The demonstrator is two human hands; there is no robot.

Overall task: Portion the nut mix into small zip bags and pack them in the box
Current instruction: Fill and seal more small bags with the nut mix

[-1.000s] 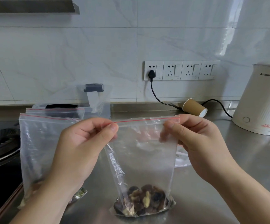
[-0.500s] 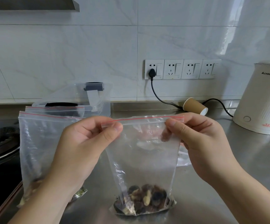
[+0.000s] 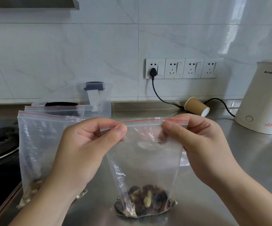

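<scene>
A small clear zip bag [image 3: 145, 162] with a red strip along its top stands upright on the steel counter, a portion of nut mix [image 3: 144, 203] lying in its bottom. My left hand [image 3: 84, 152] pinches the bag's top edge at its left end. My right hand [image 3: 195, 144] pinches the same edge at its right end. The top edge is pulled nearly straight between them. Two more zip bags [image 3: 35, 144] with some nuts at the bottom stand to the left, partly behind my left hand. A clear plastic box [image 3: 97, 101] sits behind them.
A brown paper cup [image 3: 196, 106] lies on its side near the wall. A white kettle [image 3: 265, 98] stands at the right, its black cord [image 3: 158, 93] plugged into the socket row. A gas stove [image 3: 0, 144] is at the left edge. The steel counter [image 3: 246, 160] stretches to the right.
Both hands have slid along the bag's top edge: the left thumb toward the left end, the right fingers toward the right end. The zip edge now sits flatter.
</scene>
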